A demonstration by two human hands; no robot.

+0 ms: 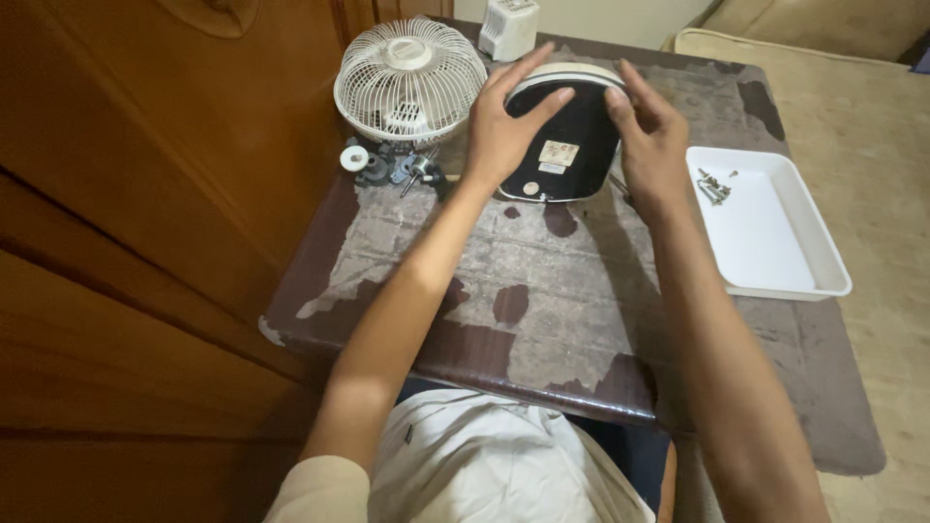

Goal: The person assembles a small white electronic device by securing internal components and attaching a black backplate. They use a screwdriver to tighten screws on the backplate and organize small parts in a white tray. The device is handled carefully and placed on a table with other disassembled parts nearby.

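Note:
A black fan base (567, 145) with a cream rim and a small label stands tilted on the worn table (542, 291). My left hand (509, 121) grips its left side, fingers spread over the top. On the base's right edge, my right hand (651, 136) holds it with fingers curled around the rim. A white fan grille (409, 79) lies just left of my left hand.
Small dark motor parts and a white knob (387, 167) lie below the grille. A white tray (765, 223) with several screws sits at the right. A white boxy part (508, 27) stands at the table's far edge. Wooden furniture (145, 194) borders the left.

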